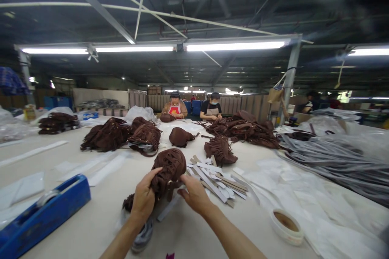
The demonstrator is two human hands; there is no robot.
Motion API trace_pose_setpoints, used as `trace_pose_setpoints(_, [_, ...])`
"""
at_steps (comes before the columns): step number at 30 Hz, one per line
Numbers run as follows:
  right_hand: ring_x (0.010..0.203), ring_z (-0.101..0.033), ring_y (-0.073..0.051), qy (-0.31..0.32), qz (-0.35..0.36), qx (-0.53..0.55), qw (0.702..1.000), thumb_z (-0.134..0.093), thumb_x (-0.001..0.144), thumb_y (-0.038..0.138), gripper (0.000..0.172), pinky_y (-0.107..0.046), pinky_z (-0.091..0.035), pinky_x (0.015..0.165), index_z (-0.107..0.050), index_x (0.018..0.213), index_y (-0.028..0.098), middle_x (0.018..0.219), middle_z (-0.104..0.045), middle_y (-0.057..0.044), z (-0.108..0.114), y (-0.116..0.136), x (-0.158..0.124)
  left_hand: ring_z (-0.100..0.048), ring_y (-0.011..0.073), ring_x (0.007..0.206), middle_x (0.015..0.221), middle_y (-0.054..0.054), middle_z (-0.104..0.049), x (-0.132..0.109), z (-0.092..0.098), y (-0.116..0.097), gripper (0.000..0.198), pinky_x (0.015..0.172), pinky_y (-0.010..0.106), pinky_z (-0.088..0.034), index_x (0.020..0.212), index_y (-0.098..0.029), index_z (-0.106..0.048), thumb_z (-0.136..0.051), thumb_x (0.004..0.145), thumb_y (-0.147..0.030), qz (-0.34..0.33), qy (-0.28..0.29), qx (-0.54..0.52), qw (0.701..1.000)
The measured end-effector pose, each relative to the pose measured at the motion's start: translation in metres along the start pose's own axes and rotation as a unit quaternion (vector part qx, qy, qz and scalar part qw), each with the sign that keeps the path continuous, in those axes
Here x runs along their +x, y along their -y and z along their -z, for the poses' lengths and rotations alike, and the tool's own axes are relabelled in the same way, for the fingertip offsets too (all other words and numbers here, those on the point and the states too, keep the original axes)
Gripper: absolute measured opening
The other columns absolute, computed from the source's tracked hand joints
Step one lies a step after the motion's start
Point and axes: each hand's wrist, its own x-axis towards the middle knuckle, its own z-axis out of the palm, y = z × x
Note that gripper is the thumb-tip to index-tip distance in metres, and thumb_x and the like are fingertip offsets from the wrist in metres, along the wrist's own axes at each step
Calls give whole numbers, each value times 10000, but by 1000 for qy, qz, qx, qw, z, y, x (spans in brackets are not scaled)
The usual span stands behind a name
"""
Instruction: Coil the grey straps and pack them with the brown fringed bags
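A dark brown fringed bag (170,164) is held up over the table in front of me. My left hand (145,194) grips its left side, fingers wrapped round the edge. On the lower right, my right hand (194,194) pinches the bag near a strap with a small metal fitting. Below my left hand lie a brown fringed piece (128,202) and a clear plastic bundle (142,234), both partly hidden by my forearm. To the right of the bag spreads a loose pile of white and grey strips (217,180).
A blue tape dispenser (60,210) stands at front left, a tape roll (286,224) at front right. Brown bags (105,134) lie in heaps across the table. Grey straps (334,166) cover the right side. Two co-workers (174,109) sit at the far edge.
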Motion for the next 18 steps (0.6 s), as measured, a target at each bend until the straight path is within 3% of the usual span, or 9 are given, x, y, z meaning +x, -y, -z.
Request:
trace_pose_setpoints(3, [995,-578,-223,37,12,-24,999,-549,864,178,97,-309,-372,893,-602,945,180,985,-665,-77,28,-9,10,-610,218,1081,1140,91,-673,0,-2,6,471,1008,388,-450,1141,-144,-651,-385,757,-202,-33,-3,38,999])
trace_pose_setpoints(7, [985,-589,-223,65,-20,-32,997,-549,864,225,156,-303,-380,845,-620,998,186,992,-667,-82,72,-16,1,-613,209,1058,1134,97,-672,-1,0,19,470,975,389,-476,1150,-156,-651,-356,785,-127,-108,8,129,986])
trace_pose_setpoints(10, [763,-631,-173,148,-66,-2,987,-611,790,234,140,-253,-420,702,-671,906,181,802,-680,-33,92,-20,-32,-597,222,1063,1165,100,-662,-3,1,27,530,948,406,-480,1173,-174,-653,-327,777,-44,-161,88,230,956])
trace_pose_setpoints(14, [501,-560,-95,241,-156,63,956,-605,735,176,149,-183,-392,505,-712,839,172,659,-660,15,90,-25,-96,-569,254,1128,1226,100,-642,-16,-12,28,644,933,419,-464,1162,-208,-673,-354,675,67,-151,280,363,876])
trace_pose_setpoints(16, [513,-553,-89,246,-203,88,944,-629,698,152,204,-163,-381,472,-724,876,181,696,-671,19,79,-29,-122,-505,282,1229,1319,104,-582,-29,-30,30,747,1001,466,-407,1199,-221,-654,-377,577,87,-149,288,406,854])
trace_pose_setpoints(18, [551,-549,-86,222,-244,114,937,-655,668,133,269,-145,-366,465,-726,920,190,719,-677,24,64,-34,-140,-431,287,1303,1419,81,-490,-48,-60,35,826,1063,500,-338,1280,-259,-592,-390,547,64,-215,257,372,866])
